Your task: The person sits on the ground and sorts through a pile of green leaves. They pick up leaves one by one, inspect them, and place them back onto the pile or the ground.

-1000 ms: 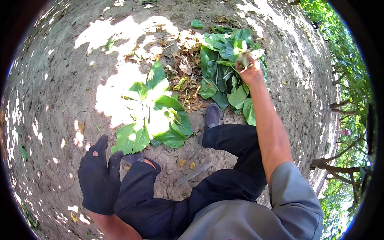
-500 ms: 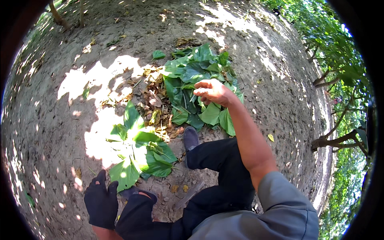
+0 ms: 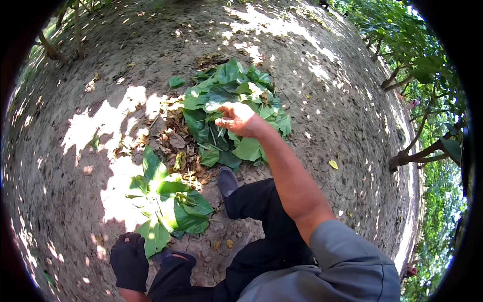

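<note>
Since the frame a second ago, on my feed the bare right hand (image 3: pixel 237 120) has travelled from the two o'clock side of the heap of green leaves (image 3: pixel 222 94) to just over its middle, toward six o'clock. The pale bundle it gripped then no longer shows in it. Its fingers are loosely bent, with a gap to the thumb, and I see nothing held; glare washes out the fingertips, so they may or may not be touching the leaf below.

I have the heap near twelve o'clock, close to the centre of my view, on cracked bare ground (image 3: pixel 317 201). Brown dry leaves (image 3: pixel 176 141) lie at its eight o'clock, one single green leaf (image 3: pixel 176 81) at its ten.

Lower, toward eight o'clock of my view, a flatter cluster of leaves (image 3: pixel 171 202) lies partly in bright sun. Just beside its lower edge is the left hand (image 3: pixel 130 261), black-gloved, its fingers now folded; I cannot tell whether they hold anything. A branching trunk (image 3: pixel 417 157) stands at three o'clock, slimmer trunks (image 3: pixel 78 32) toward ten.
</note>
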